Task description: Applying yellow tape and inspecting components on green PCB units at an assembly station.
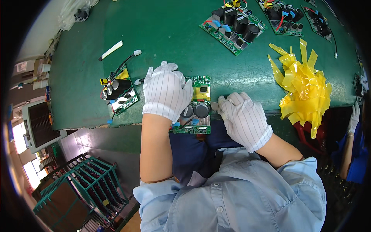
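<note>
A green circuit board (pixel 201 82) with round black capacitors (pixel 201 110) lies at the near table edge, partly over my lap. My left hand (pixel 165 91), in a white striped glove, grips its left side with curled fingers and hides part of it. At the board's right edge, my gloved right hand (pixel 244 120) is closed on a thin, flat, light-coloured tool (pixel 214 106). The tool's tip points at the capacitors; most of it is hidden in the fist. A white connector (pixel 138 82) sticks out left of my left hand.
Left on the green table (pixel 162 38) are another circuit board (pixel 120 91) and a white strip (pixel 111 50). More boards (pixel 235 29) stand at the far right. A heap of yellow tape (pixel 305 89) hangs over the right edge. A co-worker's gloved hand (pixel 354 118) shows far right.
</note>
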`<move>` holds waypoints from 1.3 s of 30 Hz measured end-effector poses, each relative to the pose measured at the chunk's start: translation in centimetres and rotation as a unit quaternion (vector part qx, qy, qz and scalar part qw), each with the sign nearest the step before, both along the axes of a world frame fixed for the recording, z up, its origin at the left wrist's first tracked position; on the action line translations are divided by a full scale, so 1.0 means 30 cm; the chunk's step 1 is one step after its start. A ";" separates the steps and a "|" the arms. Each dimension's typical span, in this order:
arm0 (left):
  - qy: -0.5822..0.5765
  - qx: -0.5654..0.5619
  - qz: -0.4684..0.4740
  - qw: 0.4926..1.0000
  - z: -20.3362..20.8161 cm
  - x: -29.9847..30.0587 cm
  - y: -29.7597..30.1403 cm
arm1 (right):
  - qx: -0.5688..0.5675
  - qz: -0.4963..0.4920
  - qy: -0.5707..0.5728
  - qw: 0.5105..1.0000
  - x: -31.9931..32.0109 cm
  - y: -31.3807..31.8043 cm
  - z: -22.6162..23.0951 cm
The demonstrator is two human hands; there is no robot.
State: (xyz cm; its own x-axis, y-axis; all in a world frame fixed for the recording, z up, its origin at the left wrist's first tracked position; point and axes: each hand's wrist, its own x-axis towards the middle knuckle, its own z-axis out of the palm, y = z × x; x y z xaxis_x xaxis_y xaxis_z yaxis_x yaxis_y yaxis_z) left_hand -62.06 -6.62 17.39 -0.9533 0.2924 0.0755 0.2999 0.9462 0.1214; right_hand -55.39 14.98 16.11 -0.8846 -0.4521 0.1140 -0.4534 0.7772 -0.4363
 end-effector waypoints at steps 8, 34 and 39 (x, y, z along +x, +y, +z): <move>-0.081 0.006 -0.002 0.997 0.049 -0.015 0.028 | -0.018 -0.006 0.013 1.000 0.006 0.002 -0.021; 0.095 0.162 0.076 0.979 -0.038 0.043 0.023 | 0.027 0.002 0.083 0.996 -0.039 -0.032 -0.053; 0.116 0.176 0.074 0.975 -0.040 0.051 0.019 | 0.025 0.075 0.118 0.990 -0.064 0.004 -0.064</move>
